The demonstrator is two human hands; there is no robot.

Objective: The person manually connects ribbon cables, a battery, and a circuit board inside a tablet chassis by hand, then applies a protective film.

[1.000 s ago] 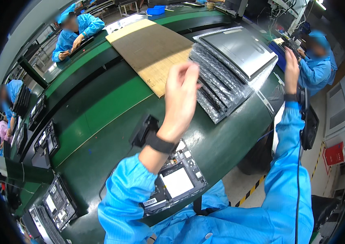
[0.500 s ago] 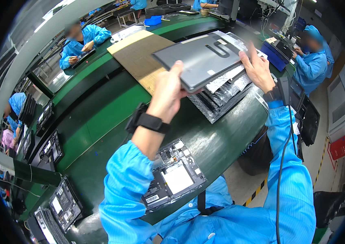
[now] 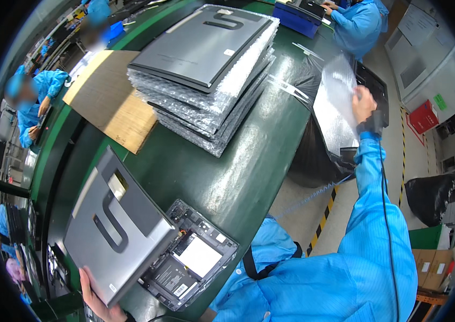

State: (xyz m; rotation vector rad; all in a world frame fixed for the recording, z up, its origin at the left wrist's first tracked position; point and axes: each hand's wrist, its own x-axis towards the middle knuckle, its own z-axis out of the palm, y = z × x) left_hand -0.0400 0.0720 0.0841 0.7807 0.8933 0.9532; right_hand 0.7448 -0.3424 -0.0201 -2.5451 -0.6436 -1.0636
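Note:
My left hand [image 3: 98, 299] grips the lower-left corner of a grey laptop cover [image 3: 125, 217], tilted, with a dark curved strip and a cut-out window. That cover partly overlaps an opened device chassis [image 3: 195, 257] showing a black battery, circuit parts and a white rectangle. Out to the right, my right hand [image 3: 364, 104] has its fingers curled at the edge of a translucent bubble-wrap sheet [image 3: 335, 107]. The sheet lies over a bin lined with a black plastic bag [image 3: 313, 155]. Several similar covers with bubble wrap between them form a stack [image 3: 200, 48] on the green bench.
A wooden board [image 3: 109, 102] lies left of the stack. Beyond it a co-worker [image 3: 34, 102] sits across the bench; another person [image 3: 361, 27] works beside a blue bin [image 3: 297, 19]. A cable runs along my right sleeve. Yellow-black tape [image 3: 324, 220] marks the floor.
The cover has come off the stack and moved left and nearer, over the chassis. My right hand has left the stack and moved right with a bubble-wrap sheet to the bagged bin. The view has shifted.

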